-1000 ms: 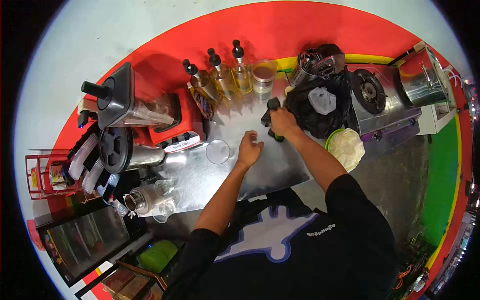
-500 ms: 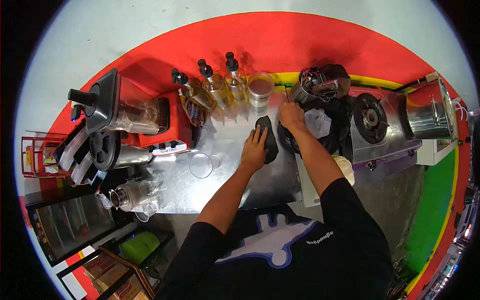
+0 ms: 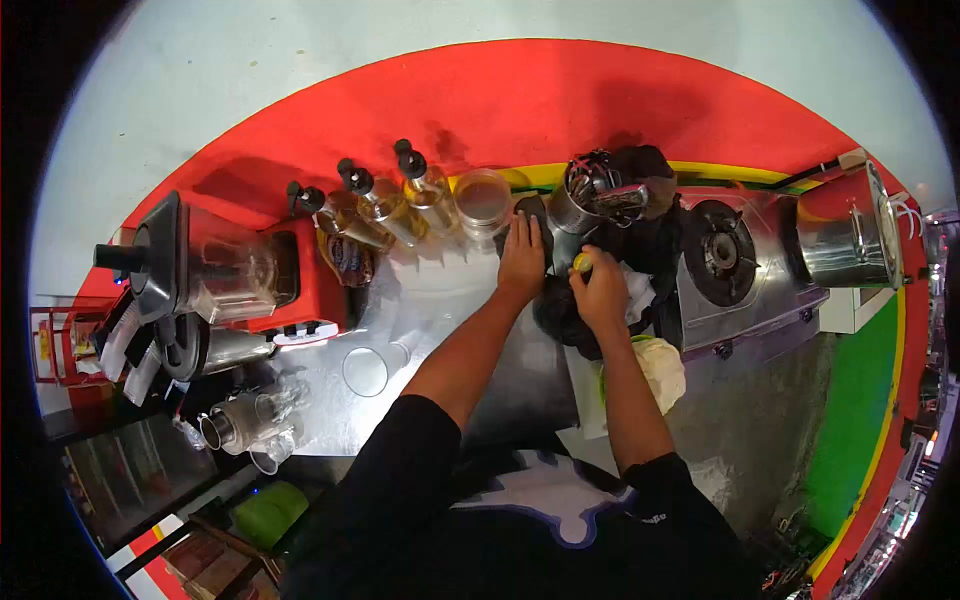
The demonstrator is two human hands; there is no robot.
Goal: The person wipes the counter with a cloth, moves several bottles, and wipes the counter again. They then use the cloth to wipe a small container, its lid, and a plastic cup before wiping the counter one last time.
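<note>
My left hand (image 3: 522,262) lies with fingers stretched over a dark grey, flat oval thing (image 3: 534,212), whose kind I cannot make out. It is beside the lidded clear jar (image 3: 484,203) at the back of the steel counter. Closed round a small thing with a round yellow end (image 3: 583,262) is my right hand (image 3: 602,292); the rest of it is hidden in my fingers. Below that hand sits a black plastic bag (image 3: 562,312) with something white in it. Just behind stands a metal utensil holder (image 3: 572,208) full of utensils.
Three oil bottles (image 3: 380,210) with black spouts line the back left. A red blender (image 3: 290,280) stands further left, with a clear glass (image 3: 368,370) in front. Right of the bag are a gas stove (image 3: 720,250) and a steel pot (image 3: 850,240). A pale cabbage-like thing (image 3: 658,372) is beside my right forearm.
My left hand and the dark oval thing have moved back toward the jar and utensil holder. My right hand has come down from near the holder, and a yellow end now shows in it.
</note>
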